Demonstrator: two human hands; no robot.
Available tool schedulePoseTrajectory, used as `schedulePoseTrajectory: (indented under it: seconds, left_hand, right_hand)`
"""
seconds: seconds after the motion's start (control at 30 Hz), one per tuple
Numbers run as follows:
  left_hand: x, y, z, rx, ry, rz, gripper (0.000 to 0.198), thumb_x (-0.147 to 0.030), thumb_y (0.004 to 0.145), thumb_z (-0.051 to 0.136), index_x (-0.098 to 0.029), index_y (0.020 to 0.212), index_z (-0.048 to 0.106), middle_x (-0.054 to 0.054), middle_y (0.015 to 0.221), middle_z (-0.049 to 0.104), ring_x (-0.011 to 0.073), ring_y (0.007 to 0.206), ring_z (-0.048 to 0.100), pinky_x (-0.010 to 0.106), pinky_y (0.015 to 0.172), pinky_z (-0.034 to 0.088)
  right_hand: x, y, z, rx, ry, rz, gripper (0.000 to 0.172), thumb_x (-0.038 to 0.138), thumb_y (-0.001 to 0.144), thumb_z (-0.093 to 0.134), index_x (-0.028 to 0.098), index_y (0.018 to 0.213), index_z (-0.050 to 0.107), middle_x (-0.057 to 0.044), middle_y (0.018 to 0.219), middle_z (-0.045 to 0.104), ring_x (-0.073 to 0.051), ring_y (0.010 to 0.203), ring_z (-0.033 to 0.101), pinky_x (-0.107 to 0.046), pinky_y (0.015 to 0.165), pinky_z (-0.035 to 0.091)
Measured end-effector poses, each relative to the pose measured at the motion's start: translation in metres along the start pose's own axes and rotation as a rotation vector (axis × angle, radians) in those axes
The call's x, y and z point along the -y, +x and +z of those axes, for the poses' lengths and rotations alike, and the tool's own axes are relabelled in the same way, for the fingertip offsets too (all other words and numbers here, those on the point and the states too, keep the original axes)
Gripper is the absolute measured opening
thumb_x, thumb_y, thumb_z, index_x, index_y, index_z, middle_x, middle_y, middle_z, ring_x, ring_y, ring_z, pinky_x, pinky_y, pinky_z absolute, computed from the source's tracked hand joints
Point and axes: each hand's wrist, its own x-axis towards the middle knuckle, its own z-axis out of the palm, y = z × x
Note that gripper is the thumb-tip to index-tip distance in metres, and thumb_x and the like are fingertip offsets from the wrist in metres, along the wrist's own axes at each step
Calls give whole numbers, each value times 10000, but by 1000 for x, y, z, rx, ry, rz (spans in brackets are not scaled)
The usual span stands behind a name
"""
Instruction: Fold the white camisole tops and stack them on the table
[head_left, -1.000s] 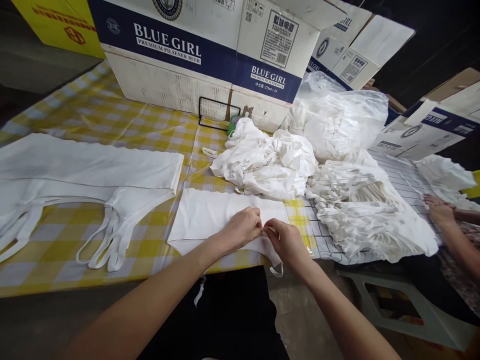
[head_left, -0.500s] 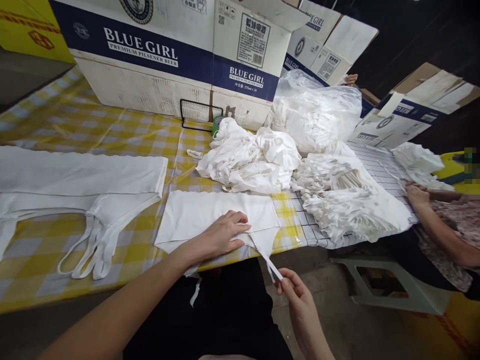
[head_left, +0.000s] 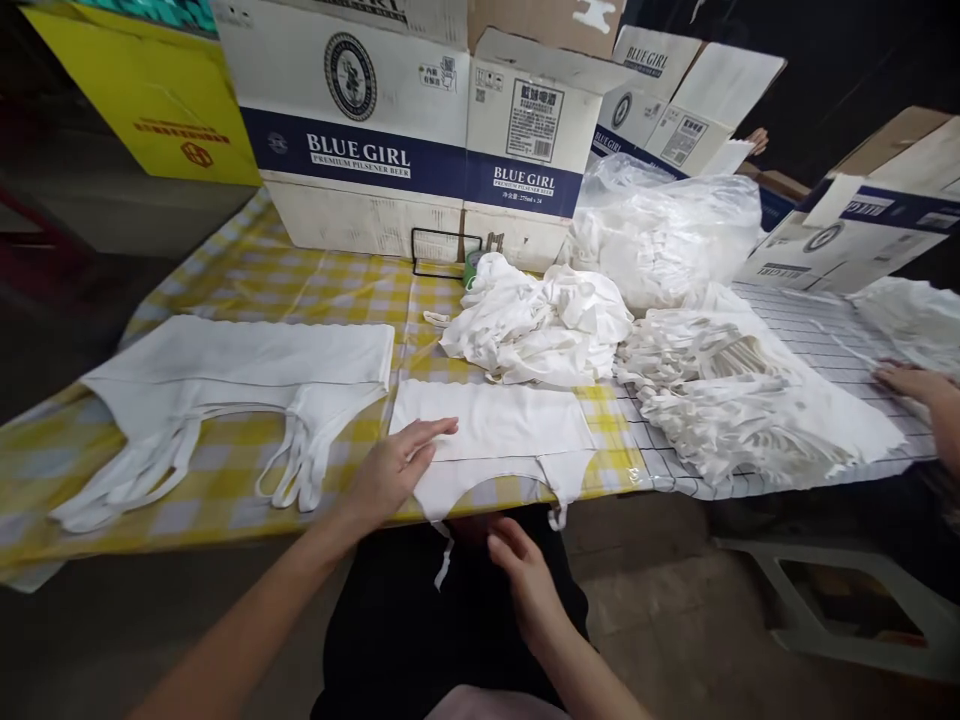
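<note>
A white camisole top (head_left: 495, 425) lies flat at the table's front edge, its straight hem towards the back. Its thin straps hang over the edge, the left one (head_left: 444, 560) dangling lowest. My left hand (head_left: 394, 470) rests at the top's left side, fingers stretched out over the fabric and gripping nothing. Below the table edge, between the two straps, is my right hand (head_left: 525, 580). Its fingers are loosely bent and apart, with nothing visible in them. To the left lies a flat stack of similar white tops (head_left: 247, 350), their straps bunched towards the front.
Behind the top sits a crumpled white garment heap (head_left: 536, 325), with a neat pile (head_left: 750, 390) to its right and a filled clear bag (head_left: 667, 235) behind. A beer carton (head_left: 360, 210) and black wire frame (head_left: 435, 270) stand at the back. A co-worker's hand (head_left: 911, 380) is far right.
My right hand has let go of the right strap and moved left, below the table edge. My left hand has slid from the top's middle to its left side. The view has turned left.
</note>
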Motion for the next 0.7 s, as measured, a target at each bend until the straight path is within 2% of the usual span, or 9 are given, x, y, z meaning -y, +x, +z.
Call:
schedulePoseTrajectory:
  seconds: [0.1, 0.13, 0.2, 0.3, 0.4, 0.53, 0.63, 0.7]
  left_hand:
    - [11, -31, 6, 24, 219, 106, 441, -145, 858, 363, -225, 1273, 489, 16, 1293, 539, 190, 1248, 430, 432, 1105, 252]
    - [15, -39, 9, 50, 271, 132, 462, -114, 849, 354, -221, 1281, 478, 21, 1321, 511, 187, 1267, 404, 438, 1105, 252]
    - [24, -50, 14, 103, 331, 156, 486, -77, 836, 343, -218, 1283, 473, 29, 1364, 459, 184, 1301, 351, 446, 1097, 264]
    - [33, -55, 15, 140, 332, 158, 470, -74, 838, 350, -229, 1255, 499, 30, 1386, 426, 184, 1319, 316, 456, 1094, 262]
    - [36, -53, 14, 132, 305, 157, 451, -86, 842, 363, -237, 1241, 511, 26, 1385, 428, 180, 1320, 313, 457, 1099, 248]
    - [38, -53, 15, 111, 283, 164, 458, -76, 831, 364, -233, 1233, 517, 21, 1382, 432, 179, 1318, 317, 452, 1102, 245]
    - [39, -54, 18, 89, 263, 165, 436, -88, 836, 366, -233, 1209, 538, 18, 1364, 457, 179, 1307, 339, 453, 1103, 243]
    - [39, -54, 19, 79, 263, 162, 425, -96, 837, 368, -234, 1196, 548, 14, 1358, 464, 178, 1304, 345, 451, 1103, 244]
  right_hand:
    - [4, 6, 60, 252, -22, -39, 280, 370, 749, 659, 179, 954, 658, -47, 982, 655, -190, 963, 563, -292, 899, 377]
    - [3, 4, 71, 291, -56, -43, 271, 400, 774, 626, 165, 903, 667, -43, 892, 663, -178, 890, 573, -283, 866, 386]
    - [2, -5, 77, 304, -150, -60, 335, 459, 813, 558, 142, 799, 667, -22, 701, 628, -146, 718, 553, -254, 749, 400]
    - [2, -30, 55, 226, -274, -76, 404, 497, 840, 498, 133, 746, 647, 13, 578, 530, -96, 550, 442, -214, 569, 344]
    - [12, -60, 19, 174, -369, -36, 388, 490, 838, 508, 139, 745, 646, 17, 573, 497, -78, 508, 385, -201, 495, 280]
    - [35, -95, -20, 131, -317, -29, 302, 422, 820, 569, 212, 1027, 635, 19, 566, 519, -111, 529, 466, -226, 537, 359]
    - [60, -117, -32, 305, -184, 29, 244, 387, 827, 556, 211, 942, 679, -33, 567, 600, -182, 599, 584, -322, 646, 444]
    - [83, -129, -32, 435, -170, 113, 242, 385, 819, 555, 203, 860, 710, -96, 688, 671, -240, 699, 635, -378, 695, 463]
